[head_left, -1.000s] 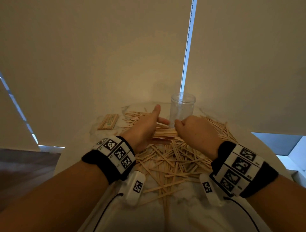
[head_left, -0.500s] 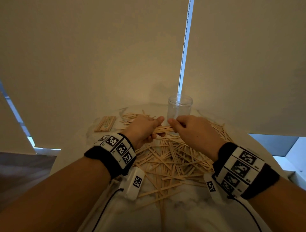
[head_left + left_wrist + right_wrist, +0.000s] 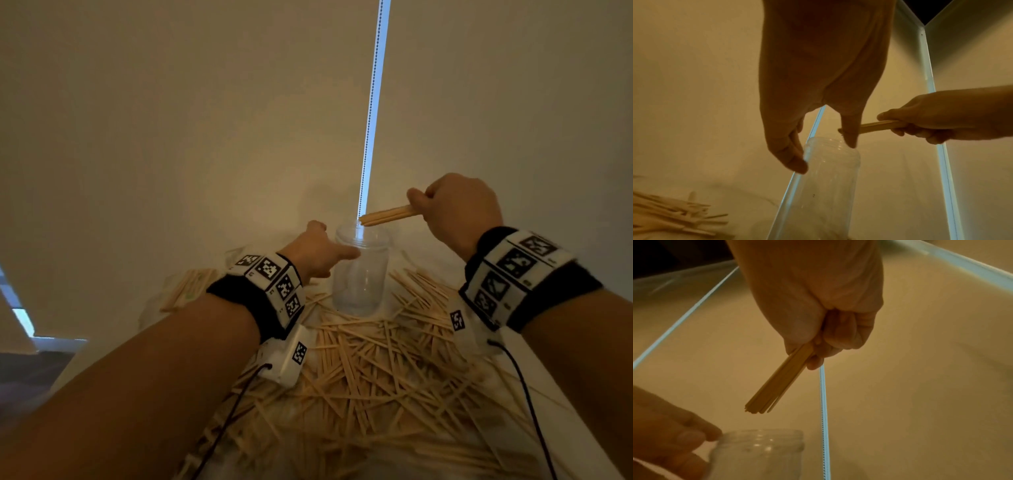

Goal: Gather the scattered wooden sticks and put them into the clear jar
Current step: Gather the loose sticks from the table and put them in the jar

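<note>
Round white table (image 3: 582, 438). Scattered wooden sticks (image 3: 376, 370): loose heap over tabletop, nearer than jar and to its R. Clear jar (image 3: 363, 274): upright at heap's far edge, mouth open, no sticks inside yet. L hand (image 3: 315, 253): thumb and fingers clasp jar neck. R hand (image 3: 459, 209): fist clenched on stick bundle (image 3: 387, 216), free ends over jar mouth.

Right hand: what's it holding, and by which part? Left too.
Right hand grips a bundle of wooden sticks by one end. Left hand: thumb and fingers straddle the clear jar at its neck; grip cannot be told.
</note>
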A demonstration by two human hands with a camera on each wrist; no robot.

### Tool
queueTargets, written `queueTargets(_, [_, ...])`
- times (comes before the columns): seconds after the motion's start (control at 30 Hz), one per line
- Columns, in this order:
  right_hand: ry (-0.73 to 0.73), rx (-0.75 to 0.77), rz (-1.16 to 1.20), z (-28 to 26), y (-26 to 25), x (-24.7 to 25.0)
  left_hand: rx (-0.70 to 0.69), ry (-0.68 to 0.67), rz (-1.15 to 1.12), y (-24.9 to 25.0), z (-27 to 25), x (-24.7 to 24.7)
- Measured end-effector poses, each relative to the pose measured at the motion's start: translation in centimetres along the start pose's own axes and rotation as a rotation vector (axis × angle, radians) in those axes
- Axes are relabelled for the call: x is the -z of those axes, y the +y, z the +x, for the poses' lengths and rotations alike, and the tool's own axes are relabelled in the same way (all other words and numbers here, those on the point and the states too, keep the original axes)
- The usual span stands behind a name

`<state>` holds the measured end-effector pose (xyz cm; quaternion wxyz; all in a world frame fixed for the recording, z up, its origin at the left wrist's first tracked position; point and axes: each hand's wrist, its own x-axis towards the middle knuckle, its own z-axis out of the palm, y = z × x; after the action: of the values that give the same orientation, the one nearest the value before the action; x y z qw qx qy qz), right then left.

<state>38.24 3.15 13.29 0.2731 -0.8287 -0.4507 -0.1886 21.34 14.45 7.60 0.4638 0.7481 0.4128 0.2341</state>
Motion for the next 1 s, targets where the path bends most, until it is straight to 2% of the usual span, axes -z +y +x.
queueTargets(0.07, [-0.038, 0.040, -0.061, 2.1, -0.1, -1.5, -0.047, -0.040, 0.067, 0.1, 1.8, -0.9])
queueTargets(0.2, [-0.203, 0.256, -0.235, 4.3, -2.1, -4.5, -0.109, -0.100, 0.047, -0.2, 4.9, -2.6])
queueTargets(0.27, [-0.294, 0.321, -0.240, 4.9, -3.2, -5.9, -0.146, -0.078, 0.068, -0.6, 5.5, -3.3])
queueTargets(0.37, [-0.362, 0.368, -0.265, 5.3, -4.2, -7.3, -0.210, -0.041, 0.074, -1.3, 5.8, -3.5])
queueTargets(0.47, [-0.398, 0.414, -0.313, 5.2, -4.9, -7.6, -0.211, -0.035, 0.090, -1.4, 5.8, -3.2])
queueTargets(0.63, [-0.557, 0.413, -0.329, 4.4, -5.7, -7.2, -0.206, -0.027, 0.105, -1.7, 5.8, -3.0])
queueTargets(0.73, [-0.523, 0.403, -0.250, 3.8, -5.6, -6.1, -0.203, -0.036, 0.105, -1.3, 5.1, -2.7])
queueTargets(0.83, [-0.364, 0.346, -0.118, 3.0, -5.6, -5.0, -0.260, -0.082, 0.047, -1.5, 4.4, -2.1])
queueTargets(0.9, [-0.260, 0.328, -0.052, 2.0, -5.6, -4.1, -0.300, -0.117, 0.096, -1.8, 3.3, -1.6])
queueTargets(1.0, [-0.218, 0.320, 0.022, -0.6, -5.8, -2.9, -0.141, -0.107, 0.341, -2.9, 2.0, -0.2])
